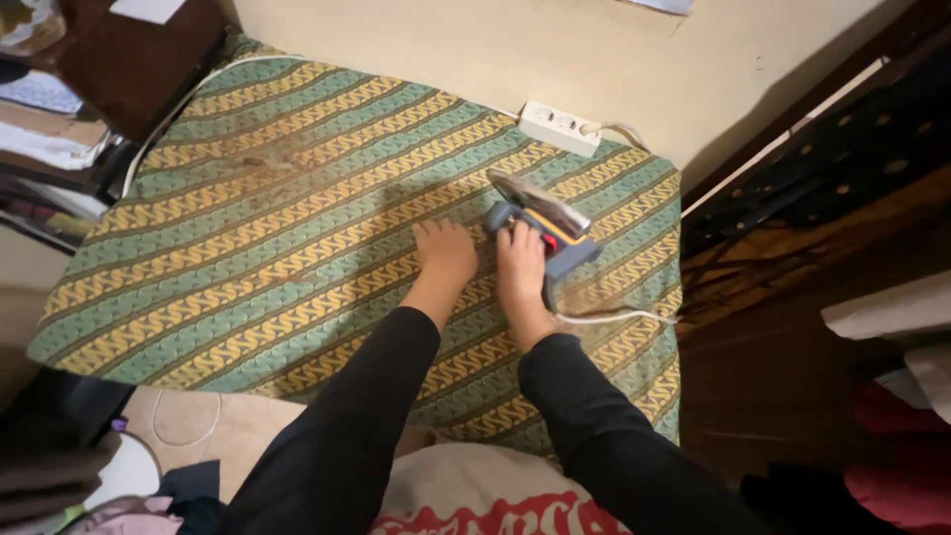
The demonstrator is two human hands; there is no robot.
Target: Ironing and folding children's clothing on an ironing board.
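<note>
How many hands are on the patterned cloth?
2: the left hand lies flat on the patterned cloth; the right hand touches the iron beside it.

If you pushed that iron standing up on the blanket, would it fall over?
Probably yes. The iron stands on its narrow heel on the soft patterned cloth, so a push could tip it. It looks heavy for its size, with a metal soleplate. Its white cord may tug it; the right hand is touching it.

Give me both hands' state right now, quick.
Left hand: holds nothing, palm down on the patterned cloth.
Right hand: on the blue iron; grip cannot be told.
</note>
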